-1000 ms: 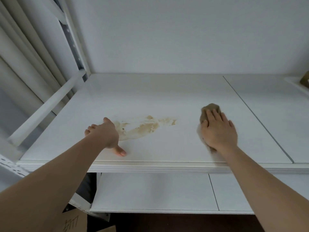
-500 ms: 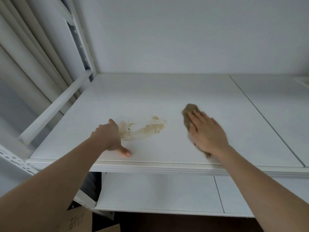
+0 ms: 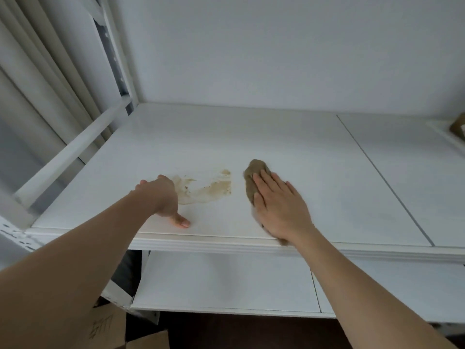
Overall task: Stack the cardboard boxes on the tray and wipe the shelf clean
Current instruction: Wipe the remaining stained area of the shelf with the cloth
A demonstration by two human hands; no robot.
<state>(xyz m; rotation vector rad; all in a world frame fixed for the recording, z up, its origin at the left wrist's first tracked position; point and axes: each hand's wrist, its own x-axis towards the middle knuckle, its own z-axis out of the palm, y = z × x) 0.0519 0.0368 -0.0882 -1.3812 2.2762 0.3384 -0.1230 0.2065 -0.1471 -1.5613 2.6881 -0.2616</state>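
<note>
White laminate makes up the shelf (image 3: 289,137), seen from the head camera, with a seam running front to back through its right part and a lower shelf board (image 3: 226,280) showing beneath its front edge.

A brown, smeared stain (image 3: 206,188) lies left of the middle of the shelf, a little back from the front edge. The left hand (image 3: 161,197) rests on the shelf just left of the stain, its knuckles covering the stain's left end; the thumb lies flat toward the front edge, and the fingers (image 3: 143,183) are bent under, so whether they are clenched or loose cannot be told. They hold nothing that shows.

The right hand (image 3: 279,207) lies flat, fingers straight and a little spread, pressing a brown cloth (image 3: 253,172) onto the shelf. The cloth sticks out beyond the fingertips and also shows under the wrist at the front edge.

Compared with half a second ago, the right hand and cloth have slid left: the gap between the cloth and the stain's right end has narrowed to a thin strip, though they are not touching. The left hand has kept its place beside the stain. The stain itself looks unchanged.

At the far right edge, part of a brown cardboard box (image 3: 458,127) shows on a white tray (image 3: 442,133). Another cardboard box (image 3: 105,326) with dark writing sits below the shelf's left front corner.
</note>
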